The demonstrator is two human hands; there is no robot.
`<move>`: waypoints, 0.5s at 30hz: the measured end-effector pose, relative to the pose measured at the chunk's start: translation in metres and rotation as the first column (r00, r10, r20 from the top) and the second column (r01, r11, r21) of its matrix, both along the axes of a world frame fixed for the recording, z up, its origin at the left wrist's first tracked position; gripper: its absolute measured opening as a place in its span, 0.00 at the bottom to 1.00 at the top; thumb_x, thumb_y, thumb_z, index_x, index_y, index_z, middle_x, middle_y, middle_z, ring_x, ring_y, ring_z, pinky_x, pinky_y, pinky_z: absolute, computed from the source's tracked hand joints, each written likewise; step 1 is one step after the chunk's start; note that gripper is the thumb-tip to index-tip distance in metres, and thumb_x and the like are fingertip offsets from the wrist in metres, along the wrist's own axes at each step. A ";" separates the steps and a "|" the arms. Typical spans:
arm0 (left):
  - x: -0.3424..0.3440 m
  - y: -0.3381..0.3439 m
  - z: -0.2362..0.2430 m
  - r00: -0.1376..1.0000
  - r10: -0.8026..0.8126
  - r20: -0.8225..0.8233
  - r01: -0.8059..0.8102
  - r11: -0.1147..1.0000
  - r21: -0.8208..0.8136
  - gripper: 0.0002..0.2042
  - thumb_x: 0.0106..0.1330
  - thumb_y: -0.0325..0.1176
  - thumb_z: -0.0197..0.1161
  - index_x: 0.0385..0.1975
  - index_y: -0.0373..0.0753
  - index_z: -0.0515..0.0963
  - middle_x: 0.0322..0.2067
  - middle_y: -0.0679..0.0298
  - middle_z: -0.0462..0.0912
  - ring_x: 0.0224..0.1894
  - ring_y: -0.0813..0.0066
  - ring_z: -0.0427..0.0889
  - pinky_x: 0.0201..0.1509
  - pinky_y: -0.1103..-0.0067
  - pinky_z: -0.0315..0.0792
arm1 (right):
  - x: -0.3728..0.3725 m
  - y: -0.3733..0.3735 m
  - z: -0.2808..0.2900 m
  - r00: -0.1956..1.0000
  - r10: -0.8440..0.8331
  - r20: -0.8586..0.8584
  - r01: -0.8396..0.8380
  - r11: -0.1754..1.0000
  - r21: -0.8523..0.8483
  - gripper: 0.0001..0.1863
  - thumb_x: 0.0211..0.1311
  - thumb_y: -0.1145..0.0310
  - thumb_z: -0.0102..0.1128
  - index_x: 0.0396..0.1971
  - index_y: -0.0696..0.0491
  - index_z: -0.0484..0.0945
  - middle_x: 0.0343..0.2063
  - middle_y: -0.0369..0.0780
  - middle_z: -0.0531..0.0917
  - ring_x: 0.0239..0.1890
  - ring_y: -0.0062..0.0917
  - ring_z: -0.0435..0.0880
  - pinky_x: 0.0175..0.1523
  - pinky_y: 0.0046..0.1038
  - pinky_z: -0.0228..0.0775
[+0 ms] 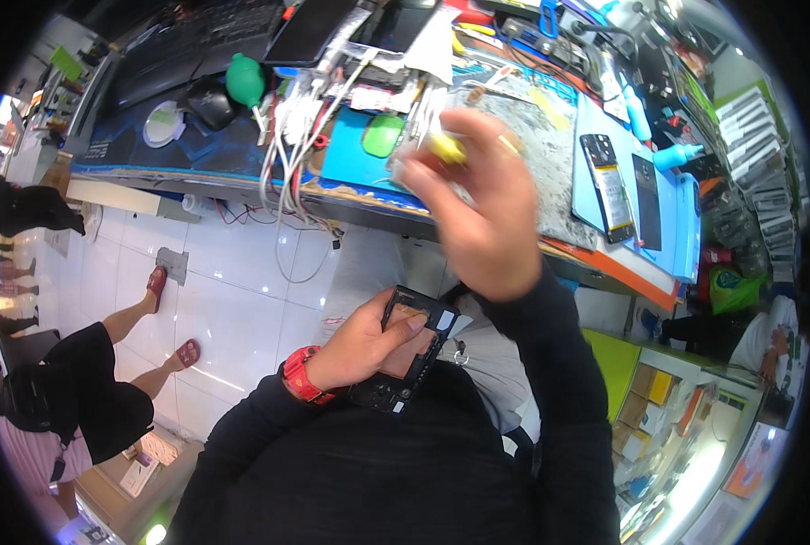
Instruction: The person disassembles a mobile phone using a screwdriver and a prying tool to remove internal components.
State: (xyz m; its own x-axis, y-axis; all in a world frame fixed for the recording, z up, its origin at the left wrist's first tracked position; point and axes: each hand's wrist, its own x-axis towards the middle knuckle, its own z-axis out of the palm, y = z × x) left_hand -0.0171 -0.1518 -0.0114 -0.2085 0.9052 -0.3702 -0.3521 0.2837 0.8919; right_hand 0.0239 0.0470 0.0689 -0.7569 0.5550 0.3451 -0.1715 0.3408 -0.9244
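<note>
Fingers of the left hand (355, 352) hold a flat black rectangular phone body with a brown middle (405, 361), well apart from the desk (387, 209); the thumb (405, 331) lies across its front, the other fingers mostly hidden; the right hand (486, 200) is up, fingers bent, near something small and yellow (448, 148); too blurry to tell whether they hold it.

no legible wording, tiny pale print (99, 149) at the left end of the dark mat (137, 154), too small to read
</note>
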 end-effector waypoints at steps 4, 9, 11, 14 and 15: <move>0.014 0.019 0.002 0.994 -0.074 0.083 0.075 0.997 -0.017 0.17 0.79 0.37 0.61 0.59 0.32 0.73 0.48 0.62 0.83 0.51 0.81 0.80 0.56 0.78 0.76 | 0.115 -0.013 -0.035 0.994 -0.107 0.011 0.098 0.854 -0.511 0.15 0.71 0.78 0.67 0.53 0.59 0.73 0.43 0.45 0.87 0.47 0.26 0.88 0.55 0.29 0.81; 0.039 0.046 0.010 0.973 -0.217 0.078 0.222 0.972 -0.072 0.17 0.79 0.37 0.62 0.58 0.33 0.73 0.47 0.63 0.83 0.49 0.82 0.79 0.54 0.78 0.77 | 0.178 -0.048 -0.072 0.960 -0.275 0.052 0.265 0.836 -0.481 0.13 0.74 0.73 0.65 0.49 0.57 0.69 0.44 0.45 0.88 0.46 0.27 0.89 0.55 0.28 0.81; 0.047 0.053 0.012 0.963 -0.255 0.089 0.262 0.962 -0.080 0.17 0.79 0.38 0.62 0.58 0.33 0.73 0.47 0.65 0.82 0.49 0.83 0.79 0.53 0.79 0.76 | 0.187 -0.051 -0.075 0.944 -0.320 0.082 0.326 0.863 -0.386 0.12 0.75 0.70 0.65 0.48 0.58 0.71 0.44 0.46 0.89 0.46 0.26 0.89 0.55 0.27 0.80; 0.056 0.058 0.011 0.954 -0.295 0.059 0.300 0.949 -0.094 0.17 0.79 0.38 0.63 0.58 0.33 0.73 0.46 0.66 0.81 0.48 0.85 0.77 0.52 0.81 0.75 | 0.196 -0.052 -0.076 0.931 -0.353 0.096 0.363 0.863 -0.350 0.12 0.75 0.67 0.66 0.44 0.57 0.74 0.42 0.45 0.91 0.43 0.27 0.91 0.51 0.28 0.81; 0.058 0.059 0.011 0.952 -0.306 0.021 0.307 0.947 -0.099 0.17 0.79 0.38 0.63 0.57 0.33 0.73 0.46 0.67 0.81 0.48 0.85 0.77 0.52 0.81 0.75 | 0.198 -0.052 -0.078 0.934 -0.339 0.110 0.357 0.877 -0.321 0.11 0.74 0.67 0.67 0.43 0.57 0.75 0.41 0.45 0.91 0.42 0.27 0.91 0.49 0.28 0.82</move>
State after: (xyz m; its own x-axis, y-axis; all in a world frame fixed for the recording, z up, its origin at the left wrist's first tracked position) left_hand 0.0414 -0.0932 -0.0006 0.0753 0.8838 -0.4619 -0.2385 0.4657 0.8522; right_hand 0.2222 -0.0047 -0.0092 -0.5049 0.8609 0.0630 -0.0502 0.0436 -0.9978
